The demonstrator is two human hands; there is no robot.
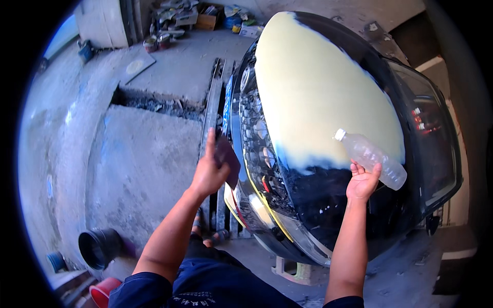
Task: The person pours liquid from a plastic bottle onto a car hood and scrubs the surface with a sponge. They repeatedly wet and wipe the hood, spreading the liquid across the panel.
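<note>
My left hand [210, 173] holds a dark reddish-brown sheet, possibly sandpaper [228, 159], with the index finger stretched out beside the car's front bumper. My right hand [363, 181] grips a clear plastic bottle [371, 156] with a white cap, tilted above the car hood. Inside the bottle, the contents are hard to make out. The black car hood [319, 196] bears a large pale-yellow coated area [323, 92] with blue, feathered edges. The grille [256, 127] and the licence plate [227, 104] lie between my two hands.
A black bucket [99, 248] and a red basin [104, 290] stand at lower left. A floor trench [161, 104] with rubble runs toward metal rails [212, 107] by the bumper. Boxes [208, 19] and cans lie at the back. A small stool [294, 271] is beneath the car's front corner.
</note>
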